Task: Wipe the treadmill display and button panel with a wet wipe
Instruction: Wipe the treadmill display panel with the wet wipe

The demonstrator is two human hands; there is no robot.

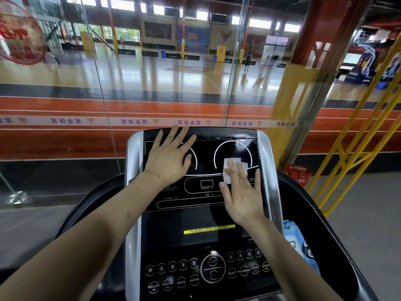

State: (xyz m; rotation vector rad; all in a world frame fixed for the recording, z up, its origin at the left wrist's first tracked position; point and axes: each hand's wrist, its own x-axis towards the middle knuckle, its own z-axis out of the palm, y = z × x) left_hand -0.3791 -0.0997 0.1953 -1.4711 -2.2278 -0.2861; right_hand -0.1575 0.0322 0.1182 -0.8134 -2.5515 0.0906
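Note:
The treadmill's black display (206,192) fills the middle of the view, with the round-buttoned button panel (201,272) below it. My left hand (169,157) lies flat and spread on the display's upper left, over the left dial ring, holding nothing. My right hand (243,192) presses a small white wet wipe (231,168) flat against the display at the right dial ring. The wipe shows under and above my fingertips. A wet sheen marks the glass at the upper right of the display.
Silver side rails (132,170) frame the console, and black handlebars curve down both sides. A blue and white wipe packet (297,242) sits in the right tray. A glass wall stands just beyond the console. Yellow railings (351,148) rise on the right.

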